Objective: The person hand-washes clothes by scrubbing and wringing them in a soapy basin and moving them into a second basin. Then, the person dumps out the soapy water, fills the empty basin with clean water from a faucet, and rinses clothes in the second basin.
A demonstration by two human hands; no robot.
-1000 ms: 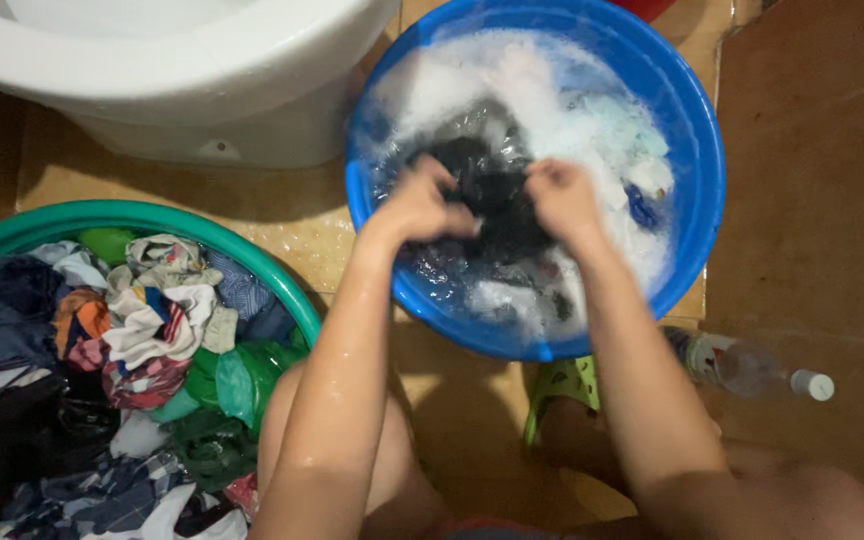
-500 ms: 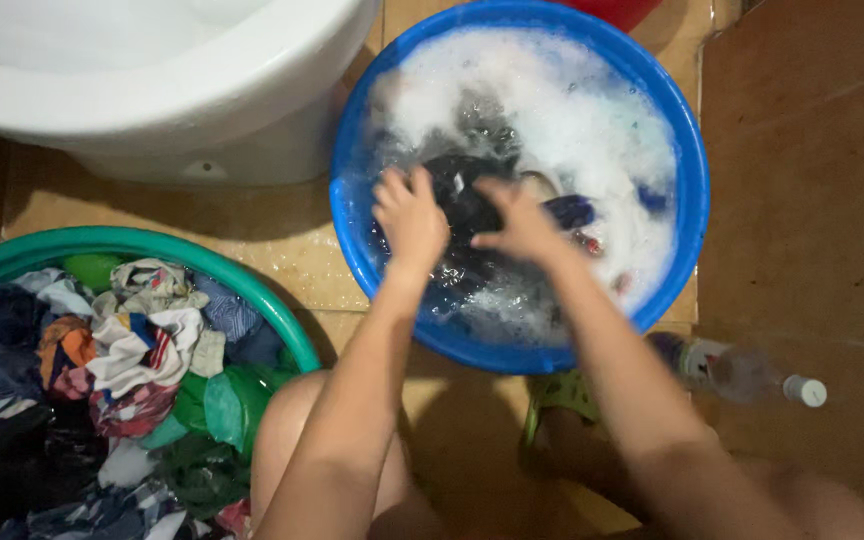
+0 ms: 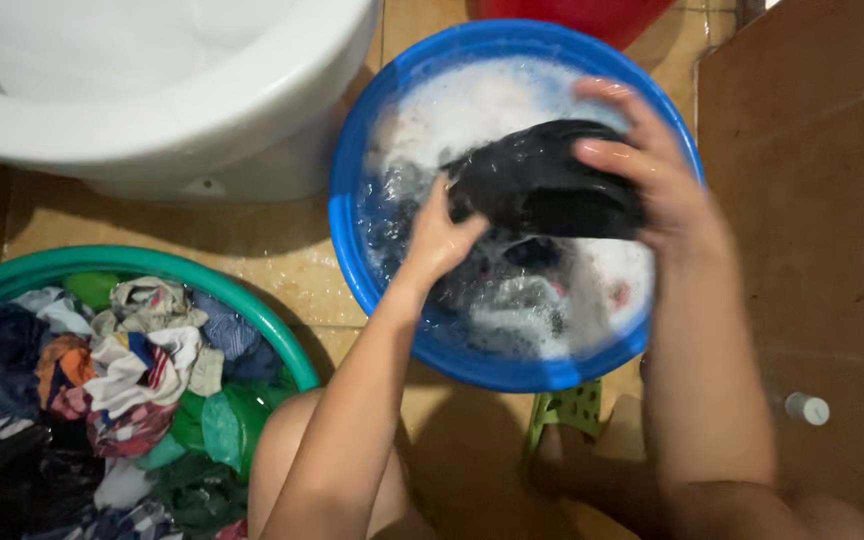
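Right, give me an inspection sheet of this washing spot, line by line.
Surface: tan floor tiles, wet-looking between the basins.
Job's things: dark garment lifted over the blue basin, which holds suds and more clothes.
Clutter: green basin heaped with mixed clothes; small bottle lying on the floor; green sandal under the blue basin's near edge.
Grippers: left hand grips the garment's left end; right hand grips its right end from above.
Cables: nothing seen.
Surroundings: white toilet bowl at the top left; red tub behind the blue basin.
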